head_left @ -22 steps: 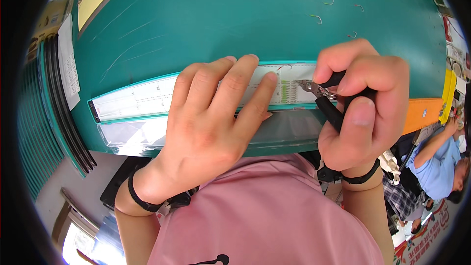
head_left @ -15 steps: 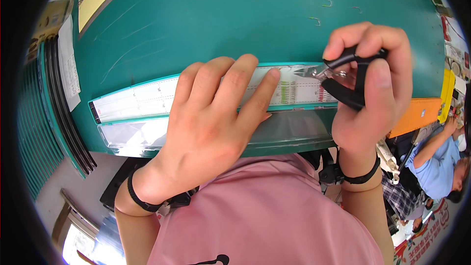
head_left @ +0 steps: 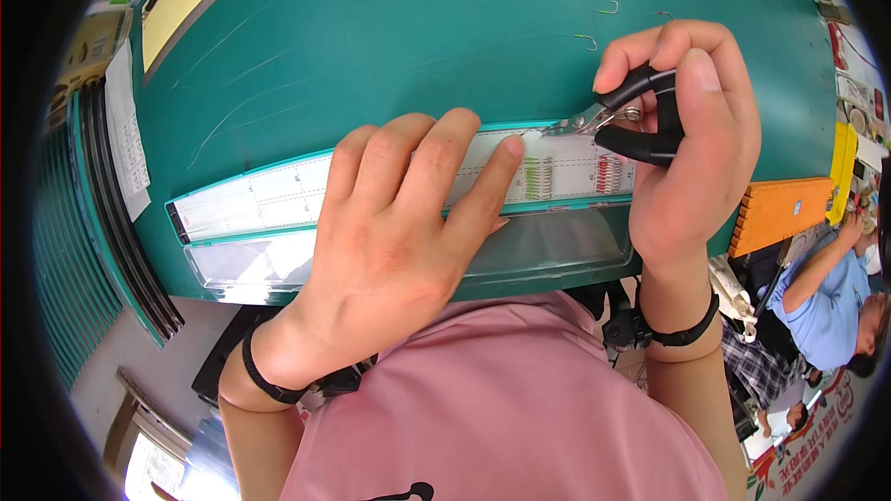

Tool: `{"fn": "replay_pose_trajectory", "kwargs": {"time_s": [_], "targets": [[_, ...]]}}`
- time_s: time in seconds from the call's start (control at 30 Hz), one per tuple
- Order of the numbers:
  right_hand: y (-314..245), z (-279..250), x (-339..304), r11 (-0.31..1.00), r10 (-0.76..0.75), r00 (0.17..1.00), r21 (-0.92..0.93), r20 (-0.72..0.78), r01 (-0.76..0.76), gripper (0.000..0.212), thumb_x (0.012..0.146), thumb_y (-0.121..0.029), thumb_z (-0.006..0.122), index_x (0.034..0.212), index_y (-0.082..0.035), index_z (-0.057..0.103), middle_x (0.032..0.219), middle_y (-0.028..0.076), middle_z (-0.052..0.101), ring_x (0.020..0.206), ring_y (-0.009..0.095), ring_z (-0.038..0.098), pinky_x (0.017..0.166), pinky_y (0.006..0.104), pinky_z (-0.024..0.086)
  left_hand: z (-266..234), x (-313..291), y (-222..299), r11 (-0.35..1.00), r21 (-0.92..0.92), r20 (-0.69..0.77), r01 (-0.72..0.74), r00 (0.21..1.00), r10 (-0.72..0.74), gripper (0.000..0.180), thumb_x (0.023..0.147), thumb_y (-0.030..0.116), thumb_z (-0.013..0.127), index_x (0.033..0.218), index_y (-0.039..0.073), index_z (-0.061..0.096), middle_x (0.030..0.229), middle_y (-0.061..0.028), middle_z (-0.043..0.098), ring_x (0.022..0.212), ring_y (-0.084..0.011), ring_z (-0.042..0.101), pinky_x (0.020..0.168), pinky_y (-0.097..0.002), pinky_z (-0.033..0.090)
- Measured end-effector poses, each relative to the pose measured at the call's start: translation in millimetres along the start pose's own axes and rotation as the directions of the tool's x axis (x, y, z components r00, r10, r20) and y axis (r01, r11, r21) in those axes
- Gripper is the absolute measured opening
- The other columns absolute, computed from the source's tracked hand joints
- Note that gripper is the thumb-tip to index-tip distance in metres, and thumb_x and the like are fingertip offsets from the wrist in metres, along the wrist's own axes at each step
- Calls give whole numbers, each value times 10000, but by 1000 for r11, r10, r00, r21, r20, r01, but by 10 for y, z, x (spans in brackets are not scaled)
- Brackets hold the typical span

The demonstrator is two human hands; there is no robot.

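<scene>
A long narrow case with a teal rim and a white marked insert [head_left: 278,190] lies across the green table near my body, its clear lid [head_left: 251,262] folded down toward me. My left hand [head_left: 390,232] rests palm down over it with fingers spread, the index fingertip on the insert. In my right hand [head_left: 701,167] are black-handled nippers [head_left: 640,83], their pointed jaws at the far edge of the insert beside that fingertip. Rows of green-tied hooks [head_left: 538,178] and red-tied hooks [head_left: 608,173] sit on the insert. My left thumb is mostly hidden.
Several loose hooks, including a green-tied hook [head_left: 585,41], lie on the table beyond my right hand. Yellow paper [head_left: 181,0] is at the far left, above a stack of long teal cases [head_left: 121,186]. An orange board [head_left: 784,213] and a person in blue [head_left: 826,297] are at right.
The nippers have moved left and slightly away from me, so their tips now reach the insert's far edge by my left index finger. My left hand has barely shifted.
</scene>
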State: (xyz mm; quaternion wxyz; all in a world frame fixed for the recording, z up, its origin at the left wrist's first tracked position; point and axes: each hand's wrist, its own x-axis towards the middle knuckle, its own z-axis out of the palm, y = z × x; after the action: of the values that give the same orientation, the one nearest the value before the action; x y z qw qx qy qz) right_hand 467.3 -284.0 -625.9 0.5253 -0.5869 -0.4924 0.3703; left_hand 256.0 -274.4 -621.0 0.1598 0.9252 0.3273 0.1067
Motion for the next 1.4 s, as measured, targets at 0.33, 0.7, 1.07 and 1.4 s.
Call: {"fn": "replay_pose_trajectory", "kwargs": {"time_s": [0.33, 0.7, 1.07, 1.4], "targets": [[-5, -153, -73, 996, -91, 994, 0, -60, 91, 298, 1061, -292, 309, 994, -29, 431, 902, 208, 614, 710, 146, 508, 628, 248, 424, -15, -55, 47, 1000, 23, -126, -11, 992, 14, 596, 632, 99, 830, 1207, 32, 689, 1316, -191, 567, 1180, -377, 553, 948, -497, 451], [25, -137, -102, 995, -56, 997, 87, 60, 51, 254, 1040, -271, 422, 1046, -24, 478, 948, 126, 642, 711, 49, 440, 615, 204, 374, 15, 74, 103, 999, 38, -49, 12, 999, -10, 527, 679, 168, 829, 1168, 17, 702, 1319, -201, 580, 1224, -399, 546, 997, -519, 426], [-12, -65, -88, 995, 20, 998, 93, 61, -26, 235, 1045, -252, 410, 1043, -30, 488, 935, 111, 645, 689, 28, 430, 595, 185, 357, 13, 81, 99, 1000, 22, -44, 18, 999, -17, 501, 688, 194, 838, 1142, 19, 720, 1314, -199, 586, 1218, -397, 547, 996, -512, 434], [41, -57, -77, 999, -29, 998, 23, 47, 28, 236, 1061, -240, 385, 1024, -32, 491, 911, 108, 650, 683, 34, 431, 593, 192, 358, 23, 79, 76, 1000, 13, -43, 24, 999, -23, 497, 689, 212, 840, 1131, 20, 722, 1312, -195, 583, 1219, -394, 547, 995, -509, 432]]}}
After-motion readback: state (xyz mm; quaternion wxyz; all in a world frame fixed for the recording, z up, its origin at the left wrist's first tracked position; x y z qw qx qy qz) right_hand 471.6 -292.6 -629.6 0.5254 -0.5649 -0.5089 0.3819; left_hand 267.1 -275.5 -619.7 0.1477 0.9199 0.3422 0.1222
